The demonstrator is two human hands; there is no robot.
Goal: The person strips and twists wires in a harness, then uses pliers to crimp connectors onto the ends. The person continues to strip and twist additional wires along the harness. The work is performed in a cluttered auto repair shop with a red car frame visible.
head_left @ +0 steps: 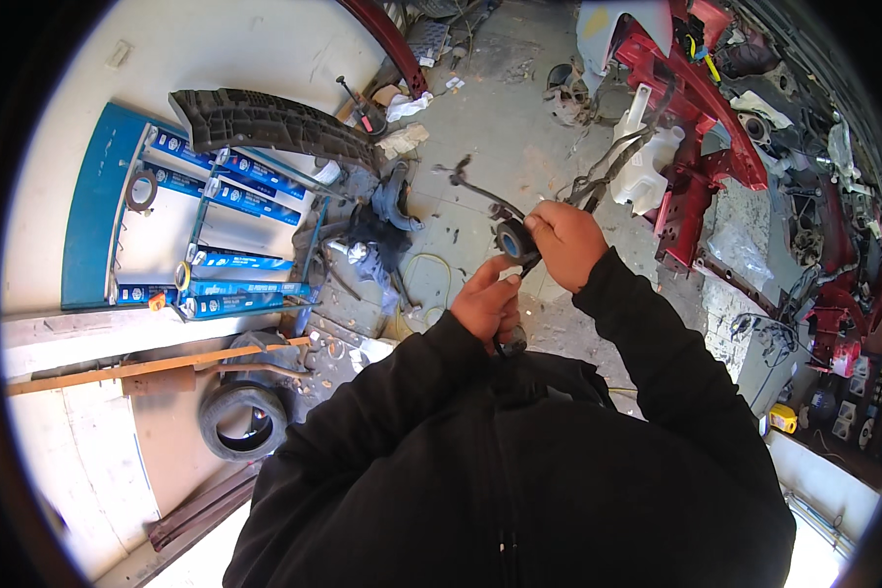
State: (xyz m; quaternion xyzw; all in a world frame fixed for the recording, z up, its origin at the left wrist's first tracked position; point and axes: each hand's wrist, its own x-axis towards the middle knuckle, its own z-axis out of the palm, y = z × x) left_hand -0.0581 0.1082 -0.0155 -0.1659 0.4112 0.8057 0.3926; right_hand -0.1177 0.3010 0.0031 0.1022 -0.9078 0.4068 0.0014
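My two hands are raised in front of my chest over a dark cable (pixel 484 190). Its thin far end reaches up and left, and a dark lump (pixel 513 342) hangs below my left hand. A roll of black tape (pixel 510 238) with a blue core sits against the cable, between the hands. My right hand (pixel 568 245) is closed round the cable beside the roll, its thumb on top. My left hand (pixel 485 306) pinches the cable just below the roll, with its index finger close to the tape. The fingers of my right hand are partly hidden.
A red car body frame (pixel 696 167) with a white plastic tank (pixel 647 162) stands at right. At left are a rack (pixel 201 225) of blue boxes, a black plastic liner (pixel 274 122) and a tire (pixel 242 419). Loose parts and a yellow cord (pixel 424 260) lie on the floor.
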